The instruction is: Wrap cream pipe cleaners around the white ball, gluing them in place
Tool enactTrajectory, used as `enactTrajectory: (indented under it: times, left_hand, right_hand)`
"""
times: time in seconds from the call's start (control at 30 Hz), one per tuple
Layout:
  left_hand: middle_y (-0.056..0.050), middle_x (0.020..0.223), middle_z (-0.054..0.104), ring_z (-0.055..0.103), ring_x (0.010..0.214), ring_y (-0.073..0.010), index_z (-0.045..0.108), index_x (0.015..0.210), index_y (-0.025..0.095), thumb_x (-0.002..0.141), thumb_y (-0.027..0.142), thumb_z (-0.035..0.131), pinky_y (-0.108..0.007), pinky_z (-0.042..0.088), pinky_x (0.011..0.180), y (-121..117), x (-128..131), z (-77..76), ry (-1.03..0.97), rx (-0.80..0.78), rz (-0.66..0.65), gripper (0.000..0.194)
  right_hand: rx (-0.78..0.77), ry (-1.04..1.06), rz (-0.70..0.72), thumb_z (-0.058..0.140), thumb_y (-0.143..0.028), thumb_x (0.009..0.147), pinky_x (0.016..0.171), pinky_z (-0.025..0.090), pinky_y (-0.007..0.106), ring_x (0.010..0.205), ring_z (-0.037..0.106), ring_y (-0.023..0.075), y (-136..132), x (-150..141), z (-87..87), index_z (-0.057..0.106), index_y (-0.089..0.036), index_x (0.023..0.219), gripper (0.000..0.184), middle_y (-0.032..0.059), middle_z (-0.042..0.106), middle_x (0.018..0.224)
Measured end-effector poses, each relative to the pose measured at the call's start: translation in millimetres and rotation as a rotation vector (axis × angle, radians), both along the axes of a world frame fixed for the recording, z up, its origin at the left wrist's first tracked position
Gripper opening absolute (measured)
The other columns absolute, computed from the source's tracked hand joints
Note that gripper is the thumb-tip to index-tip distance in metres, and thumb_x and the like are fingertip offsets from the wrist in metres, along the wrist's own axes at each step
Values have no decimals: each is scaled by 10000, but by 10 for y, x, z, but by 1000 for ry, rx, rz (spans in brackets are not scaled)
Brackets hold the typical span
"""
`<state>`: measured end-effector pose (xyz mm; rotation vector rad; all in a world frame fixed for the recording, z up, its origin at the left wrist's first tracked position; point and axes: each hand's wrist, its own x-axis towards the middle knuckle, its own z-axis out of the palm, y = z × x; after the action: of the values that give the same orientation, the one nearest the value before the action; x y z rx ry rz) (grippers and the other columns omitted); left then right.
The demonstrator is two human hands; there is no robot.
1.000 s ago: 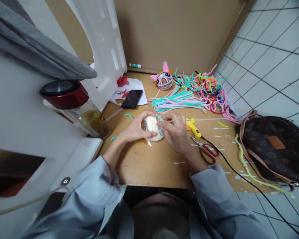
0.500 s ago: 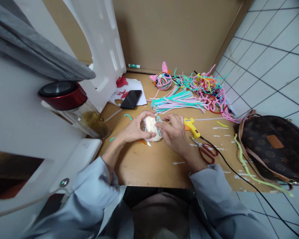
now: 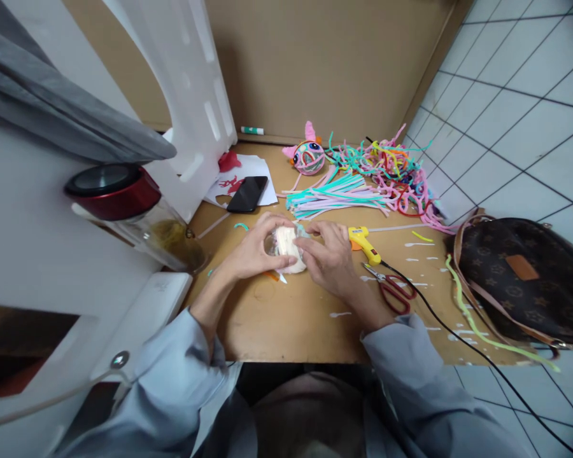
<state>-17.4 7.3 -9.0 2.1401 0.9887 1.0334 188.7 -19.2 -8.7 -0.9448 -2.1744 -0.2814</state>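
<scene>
- Brown tabletop [image 3: 281, 331] spreads below, yellow glue gun [image 3: 364, 244] just beyond my right hand [image 3: 332, 254].
- Between my fingers [image 3: 273, 221], a cream-banded ball [image 3: 286, 242] could twist if the left grip slackens.
- My left hand [image 3: 253, 251] curls around it, gripping; right fingers bend against it, pinching or not I cannot tell.
</scene>
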Motion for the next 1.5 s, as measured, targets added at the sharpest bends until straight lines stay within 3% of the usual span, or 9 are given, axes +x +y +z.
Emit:
enactTrajectory:
  times: [0.1, 0.4, 0.73, 0.9, 1.2, 1.5]
  left_hand:
    - [-91, 1191, 576, 592, 1110, -253, 555, 1186, 198, 727, 401, 775, -384, 498, 961, -16, -2, 10, -11, 20, -7, 548]
    - [-121, 1260, 606, 571, 1222, -287, 637, 1089, 208, 764, 439, 771, -459, 456, 1048, -30, -5, 11, 6, 111, -11, 422]
    - [-142, 1284, 597, 587, 1215, -288, 617, 1134, 187, 816, 423, 722, -435, 465, 1042, -92, -3, 74, 93, 171, -14, 410]
    - [-153, 1330, 578, 583, 1242, -294, 572, 1216, 195, 827, 453, 727, -434, 465, 1054, -111, -1, 78, 168, 211, -27, 492]
    - [-170, 1407, 530, 532, 1309, -336, 481, 1311, 223, 720, 531, 812, -488, 441, 1097, -113, 34, 9, 171, 223, -65, 744]
    - [-192, 1450, 445, 460, 1361, -363, 444, 1349, 232, 683, 562, 828, -520, 418, 1119, -101, 27, -57, 208, 211, -100, 837]
  right_hand:
    - [11, 2, -9, 527, -166, 926, 829, 330, 348, 968, 509, 209, -4, 3, 5, 691, -236, 998, 193, 73, 606, 1057]
    - [18, 7, -18, 518, -166, 927, 837, 330, 360, 987, 516, 218, -23, 9, 11, 697, -226, 989, 198, 83, 621, 1068]
    - [-9, 5, -30, 518, -182, 933, 851, 339, 362, 1007, 533, 220, -37, -2, 3, 694, -229, 976, 187, 83, 636, 1074]
    - [-5, 28, -31, 517, -191, 941, 846, 332, 360, 988, 530, 214, -46, -3, 17, 693, -214, 965, 179, 83, 632, 1057]
    - [-23, 39, -45, 525, -212, 931, 853, 336, 370, 1002, 537, 223, -54, 2, 17, 693, -213, 957, 169, 83, 632, 1063]
    - [-35, 48, -63, 501, -254, 947, 845, 344, 369, 972, 523, 222, -59, -11, 8, 699, -207, 991, 208, 88, 627, 1053]
